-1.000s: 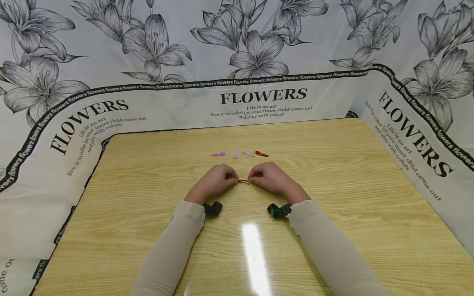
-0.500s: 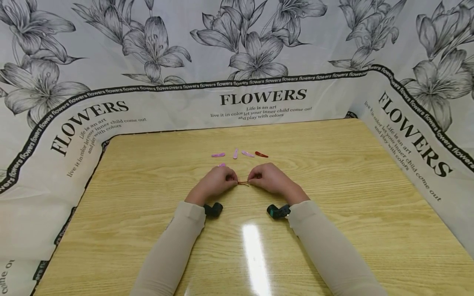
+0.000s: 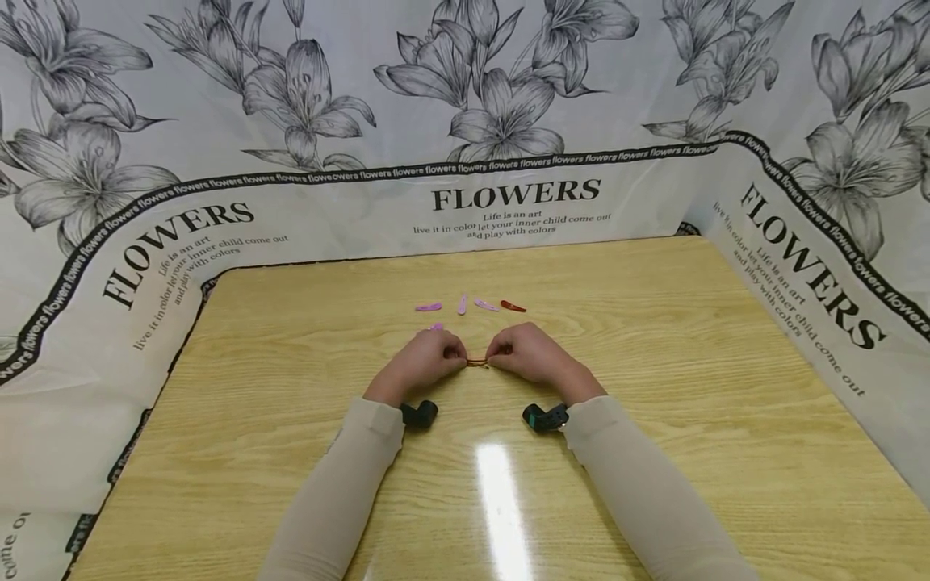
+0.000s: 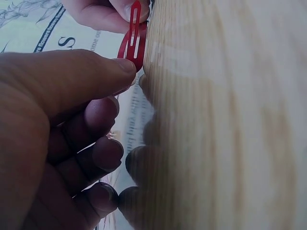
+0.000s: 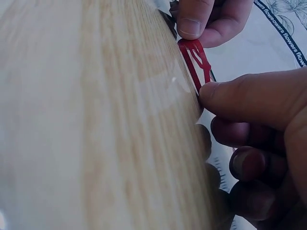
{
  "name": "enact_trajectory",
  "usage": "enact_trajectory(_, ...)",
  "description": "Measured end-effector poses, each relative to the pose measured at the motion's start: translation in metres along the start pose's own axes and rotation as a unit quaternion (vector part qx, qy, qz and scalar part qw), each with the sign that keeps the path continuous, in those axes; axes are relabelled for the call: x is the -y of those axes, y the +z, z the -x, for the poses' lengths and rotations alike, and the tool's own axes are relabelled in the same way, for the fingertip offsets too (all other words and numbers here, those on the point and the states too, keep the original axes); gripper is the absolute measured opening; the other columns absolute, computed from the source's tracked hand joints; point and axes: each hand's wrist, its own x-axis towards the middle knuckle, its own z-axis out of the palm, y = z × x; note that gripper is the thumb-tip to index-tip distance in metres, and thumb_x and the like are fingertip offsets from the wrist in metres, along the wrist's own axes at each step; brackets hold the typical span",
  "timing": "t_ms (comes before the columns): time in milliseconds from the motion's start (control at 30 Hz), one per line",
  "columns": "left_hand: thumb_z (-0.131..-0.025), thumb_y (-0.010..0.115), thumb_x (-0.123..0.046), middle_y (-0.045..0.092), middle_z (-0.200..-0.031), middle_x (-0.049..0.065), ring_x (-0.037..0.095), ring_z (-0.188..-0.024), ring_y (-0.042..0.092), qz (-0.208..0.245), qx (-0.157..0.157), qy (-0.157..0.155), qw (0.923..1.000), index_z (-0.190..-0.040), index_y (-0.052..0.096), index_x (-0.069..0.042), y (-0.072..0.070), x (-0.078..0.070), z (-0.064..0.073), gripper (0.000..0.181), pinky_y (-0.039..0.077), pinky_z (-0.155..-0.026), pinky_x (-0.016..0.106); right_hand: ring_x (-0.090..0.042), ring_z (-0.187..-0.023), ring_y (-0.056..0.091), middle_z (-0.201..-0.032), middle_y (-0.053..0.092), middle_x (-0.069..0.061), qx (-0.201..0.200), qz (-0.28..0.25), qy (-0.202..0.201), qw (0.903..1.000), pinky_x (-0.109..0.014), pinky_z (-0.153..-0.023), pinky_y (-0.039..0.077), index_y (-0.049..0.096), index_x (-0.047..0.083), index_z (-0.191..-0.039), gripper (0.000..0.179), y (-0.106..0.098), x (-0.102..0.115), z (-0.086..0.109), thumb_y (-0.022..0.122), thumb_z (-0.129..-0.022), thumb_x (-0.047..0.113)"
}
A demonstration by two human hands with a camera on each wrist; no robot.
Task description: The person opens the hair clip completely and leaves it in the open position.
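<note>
Room beside hands (image 3: 425,359) (image 3: 536,355), clips (image 3: 462,305) ahead

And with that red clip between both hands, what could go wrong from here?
The red snap hair clip appears sprung open in the wrist views, so it could snap shut on a fingertip.

The left hand and right hand pinch it only near its ends, so it might slip out.

A pinkish-purple hair clip lies just beyond the left hand, partly hidden, and could get nudged.

Curtained tabletop recording station; wood-grain table (image 3: 654,339) bordered at left, far side and right by white flower-printed sheeting (image 3: 349,218) lettered "FLOWERS"; black cameras (image 3: 419,415) worn at both wrists; type of building cannot be determined.
</note>
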Motion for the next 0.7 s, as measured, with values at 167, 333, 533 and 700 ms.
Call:
enact_trajectory(167, -0.092, 0.065, -0.021, 0.063, -0.082, -0.006, 0.009, -0.076, 0.054, -0.002, -0.002, 0.003, 1.0, -0.09, 0.071, -0.017, 0.0012, -0.0001, -0.0001, 0.008, 0.046, -0.074, 0.026, -0.009, -0.078, 0.059, -0.085, 0.07, 0.01, 0.0, -0.002, 0.0, 1.0, -0.03, -0.074, 0.049, 0.074, 0.023, -0.087, 0.006, 0.0007, 0.0, 0.001, 0.068, -0.089, 0.022)
enact_trajectory(333, -0.092, 0.065, -0.019, 0.065, -0.082, -0.005, 0.009, -0.076, 0.055, -0.009, -0.008, 0.014, 0.9998, -0.091, 0.072, -0.015, -0.0005, -0.0024, 0.0005, 0.008, 0.046, -0.076, 0.027, -0.009, -0.078, 0.06, -0.086, 0.07, 0.009, 0.0, 0.004, -0.002, 1.0, -0.031, -0.075, 0.049, 0.074, 0.024, -0.088, 0.007, -0.0003, -0.0002, 0.0005, 0.068, -0.089, 0.021)
enact_trajectory(533, -0.091, 0.065, -0.019, 0.064, -0.082, -0.005, 0.009, -0.077, 0.054, -0.006, -0.009, 0.005, 0.9999, -0.09, 0.071, -0.016, 0.0002, -0.0041, 0.0012, 0.007, 0.046, -0.076, 0.027, -0.009, -0.08, 0.061, -0.089, 0.071, 0.008, 0.005, 0.007, 0.003, 1.0, -0.031, -0.076, 0.05, 0.074, 0.023, -0.09, 0.007, -0.0002, -0.0007, 0.0001, 0.068, -0.09, 0.022)
enact_trajectory(700, -0.091, 0.066, -0.02, 0.064, -0.082, -0.005, 0.01, -0.077, 0.053, -0.004, -0.01, 0.002, 0.9999, -0.089, 0.071, -0.016, 0.0011, -0.0041, 0.0019, 0.007, 0.046, -0.075, 0.027, -0.009, -0.078, 0.06, -0.087, 0.07, 0.009, 0.006, 0.002, 0.002, 1.0, -0.031, -0.075, 0.049, 0.074, 0.023, -0.089, 0.006, 0.0008, -0.0009, 0.0005, 0.068, -0.089, 0.022)
